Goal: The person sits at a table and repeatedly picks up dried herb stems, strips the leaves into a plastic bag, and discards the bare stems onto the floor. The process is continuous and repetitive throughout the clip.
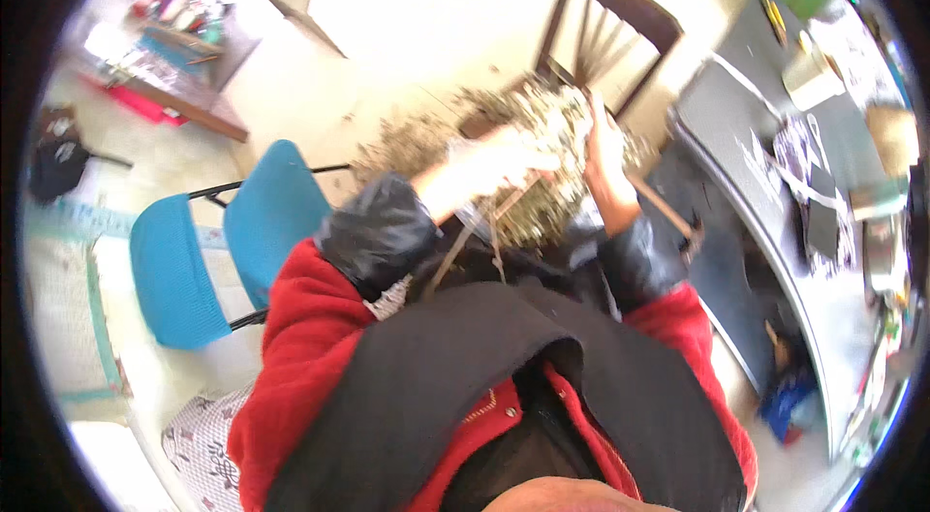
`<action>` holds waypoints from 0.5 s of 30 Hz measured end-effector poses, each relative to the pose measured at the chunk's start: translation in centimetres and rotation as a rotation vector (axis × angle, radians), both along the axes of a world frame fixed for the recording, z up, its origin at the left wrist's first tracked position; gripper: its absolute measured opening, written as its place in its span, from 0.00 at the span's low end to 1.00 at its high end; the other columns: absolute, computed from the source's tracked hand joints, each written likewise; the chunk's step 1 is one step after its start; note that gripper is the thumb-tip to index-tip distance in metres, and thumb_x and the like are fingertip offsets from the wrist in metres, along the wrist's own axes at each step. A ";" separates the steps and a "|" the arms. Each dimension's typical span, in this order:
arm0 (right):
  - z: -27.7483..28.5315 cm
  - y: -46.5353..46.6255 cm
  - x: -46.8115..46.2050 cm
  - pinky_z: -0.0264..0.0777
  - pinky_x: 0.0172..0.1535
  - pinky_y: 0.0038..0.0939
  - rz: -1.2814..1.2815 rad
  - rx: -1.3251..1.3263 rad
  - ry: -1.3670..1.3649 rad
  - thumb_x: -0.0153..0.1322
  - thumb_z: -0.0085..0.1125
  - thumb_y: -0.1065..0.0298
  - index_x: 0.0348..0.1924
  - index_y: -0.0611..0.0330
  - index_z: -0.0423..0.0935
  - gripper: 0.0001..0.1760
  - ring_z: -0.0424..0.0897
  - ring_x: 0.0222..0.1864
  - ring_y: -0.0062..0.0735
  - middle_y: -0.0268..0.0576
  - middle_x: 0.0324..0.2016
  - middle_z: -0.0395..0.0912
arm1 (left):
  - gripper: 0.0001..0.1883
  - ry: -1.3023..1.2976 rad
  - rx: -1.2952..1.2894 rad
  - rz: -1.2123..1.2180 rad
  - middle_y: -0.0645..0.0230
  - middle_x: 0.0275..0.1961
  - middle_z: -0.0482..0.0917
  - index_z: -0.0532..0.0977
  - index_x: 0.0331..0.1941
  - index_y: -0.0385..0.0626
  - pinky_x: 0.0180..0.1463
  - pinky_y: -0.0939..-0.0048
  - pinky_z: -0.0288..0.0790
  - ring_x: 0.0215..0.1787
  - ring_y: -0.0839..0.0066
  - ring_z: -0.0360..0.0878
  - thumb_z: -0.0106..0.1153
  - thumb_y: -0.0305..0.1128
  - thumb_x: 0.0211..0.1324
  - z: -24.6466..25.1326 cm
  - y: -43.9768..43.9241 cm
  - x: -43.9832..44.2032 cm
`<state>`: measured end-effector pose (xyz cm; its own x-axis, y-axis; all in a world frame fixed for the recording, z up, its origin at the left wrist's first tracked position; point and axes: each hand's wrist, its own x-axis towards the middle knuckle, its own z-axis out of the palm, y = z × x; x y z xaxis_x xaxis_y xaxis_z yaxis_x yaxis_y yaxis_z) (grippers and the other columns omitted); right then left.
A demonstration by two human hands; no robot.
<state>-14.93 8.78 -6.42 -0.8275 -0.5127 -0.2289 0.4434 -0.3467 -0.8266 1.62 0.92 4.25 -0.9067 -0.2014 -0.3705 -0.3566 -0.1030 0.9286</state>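
Observation:
A bundle of dried plant stems and leaves [541, 210] lies over my lap, in front of my dark apron. My left hand [490, 163], bright and blurred, reaches into the bundle from the picture's left side. On the other side, my right hand [604, 152] presses against the bundle's edge, its fingers pointing up. Several thin bare stems [454, 254] stick out towards my chest. More dried plant matter [414, 141] shows beyond my left forearm. Both sleeves are red with dark shiny cuffs.
A dark wooden chair [632, 0] stands ahead. A blue folding chair [272, 221] is at the left, near a wooden table [225, 123] bearing mixed items. At the right a grey-topped desk [734, 127] holds several things. Small plant scraps dot the pale floor.

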 end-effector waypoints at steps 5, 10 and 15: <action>3.2 2.7 2.7 0.64 0.49 0.28 0.522 0.041 0.384 0.72 0.51 0.54 0.46 0.59 0.76 0.19 0.72 0.44 0.26 0.37 0.42 0.76 | 0.06 0.197 0.200 -0.012 0.81 0.20 0.64 0.72 0.29 0.47 0.22 0.86 0.54 0.21 0.90 0.60 0.53 0.34 0.59 2.3 -3.2 3.4; 7.4 3.6 5.3 0.68 0.31 0.23 1.010 0.114 0.762 0.65 0.65 0.66 0.34 0.62 0.79 0.09 0.73 0.29 0.18 0.29 0.26 0.77 | 0.10 0.298 0.266 -0.217 0.82 0.19 0.62 0.70 0.25 0.45 0.19 0.87 0.51 0.19 0.91 0.57 0.50 0.32 0.62 3.5 -4.0 6.1; 9.2 5.0 6.8 0.69 0.30 0.35 0.772 0.183 1.548 0.64 0.63 0.65 0.26 0.61 0.72 0.11 0.73 0.26 0.45 0.46 0.24 0.69 | 0.06 -0.171 0.310 -0.082 0.80 0.23 0.63 0.68 0.39 0.42 0.16 0.86 0.49 0.19 0.91 0.55 0.51 0.22 0.58 2.1 -4.6 6.3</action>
